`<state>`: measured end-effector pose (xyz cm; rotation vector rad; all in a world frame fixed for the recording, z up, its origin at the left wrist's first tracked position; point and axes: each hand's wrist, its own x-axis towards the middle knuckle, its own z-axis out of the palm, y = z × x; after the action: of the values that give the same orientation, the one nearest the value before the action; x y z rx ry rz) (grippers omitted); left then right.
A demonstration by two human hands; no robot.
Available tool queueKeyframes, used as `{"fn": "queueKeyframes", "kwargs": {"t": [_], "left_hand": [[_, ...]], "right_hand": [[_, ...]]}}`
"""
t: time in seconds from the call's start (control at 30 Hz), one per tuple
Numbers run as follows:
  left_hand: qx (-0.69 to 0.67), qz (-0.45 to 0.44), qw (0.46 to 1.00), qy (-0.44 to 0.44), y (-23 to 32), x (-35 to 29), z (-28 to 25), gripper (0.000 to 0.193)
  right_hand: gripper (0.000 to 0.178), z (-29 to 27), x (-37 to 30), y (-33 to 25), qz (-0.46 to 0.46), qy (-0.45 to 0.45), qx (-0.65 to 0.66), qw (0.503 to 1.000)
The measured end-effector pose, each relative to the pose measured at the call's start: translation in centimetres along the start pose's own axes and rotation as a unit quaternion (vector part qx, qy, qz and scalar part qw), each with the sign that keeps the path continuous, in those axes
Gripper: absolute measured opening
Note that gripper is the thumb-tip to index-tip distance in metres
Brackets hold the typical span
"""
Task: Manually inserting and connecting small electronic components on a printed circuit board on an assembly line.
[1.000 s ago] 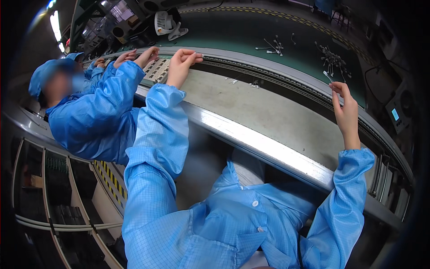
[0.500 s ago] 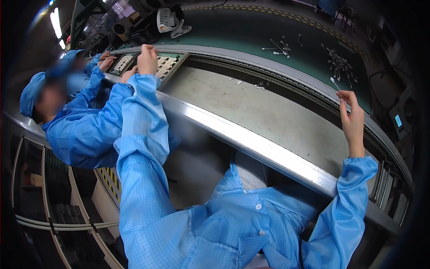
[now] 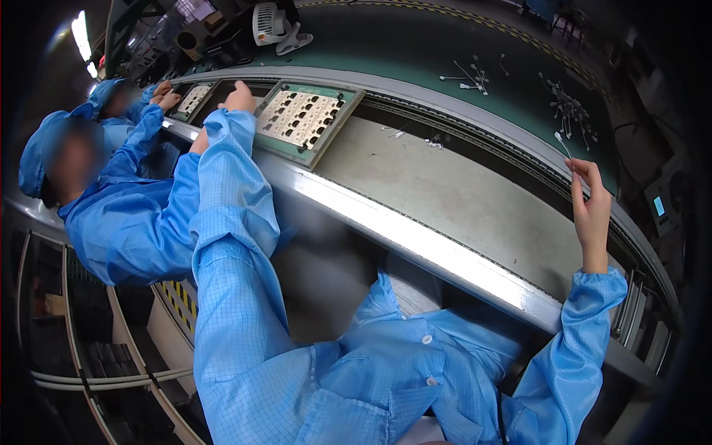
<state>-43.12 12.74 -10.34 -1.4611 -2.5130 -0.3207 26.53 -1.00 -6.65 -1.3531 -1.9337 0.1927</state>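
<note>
My right hand [image 3: 591,204] is raised over the conveyor's far right side, thumb and forefinger pinching a thin white cable [image 3: 567,147] with a small white connector at its upper end. My left hand [image 3: 239,99] is closed, its fingers curled, beside the left edge of a green framed panel [image 3: 326,95]. The panel lies on the conveyor and carries rows of cream-coloured boards with dark parts. Whether my left fingers touch the frame or hold anything is hidden.
Beyond the conveyor rail [image 3: 415,215], a green bench holds loose white cables [image 3: 475,77] and a larger cable pile [image 3: 567,107]. A white fan [image 3: 268,24] stands farther back. A co-worker in blue [image 3: 126,215] sits close on my left. Small white pieces [image 3: 434,143] lie along the far rail.
The framed panel has slid right along the conveyor, past my left hand. My left hand has shifted slightly left and nearer. My right hand, still pinching the cable, has lowered slightly.
</note>
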Motion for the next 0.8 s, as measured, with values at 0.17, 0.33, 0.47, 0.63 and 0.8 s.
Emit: {"fn": "queueKeyframes", "kwargs": {"t": [0.17, 0.33, 0.47, 0.63, 0.8], "left_hand": [[-0.016, 0.022, 0.999, -0.03, 3.7, -0.3, 2.2, 0.029], [-0.024, -0.016, 1.0, 0.004, -6.9, 4.3, 3.8, 0.031], [-0.263, 0.043, 0.951, -0.158, -2.7, -0.1, 1.5, 0.015], [-0.334, 0.198, 0.884, -0.26, 6.7, -10.4, -4.1, 0.014], [-0.406, 0.332, 0.809, -0.266, 12.9, -17.7, -6.8, 0.016]], "right_hand": [[0.016, -0.9, -0.3, -0.2, -0.006, 0.014, -0.017, 1.0], [0.016, -0.5, -0.1, -0.7, -0.025, 0.017, 0.015, 0.999], [0.017, -0.8, -0.8, -0.3, -0.022, 0.028, -0.008, 0.999], [0.016, -0.7, -0.8, -1.7, -0.047, 0.056, -0.007, 0.997], [0.014, -0.7, 1.5, -8.3, -0.045, 0.08, -0.022, 0.996]]}}
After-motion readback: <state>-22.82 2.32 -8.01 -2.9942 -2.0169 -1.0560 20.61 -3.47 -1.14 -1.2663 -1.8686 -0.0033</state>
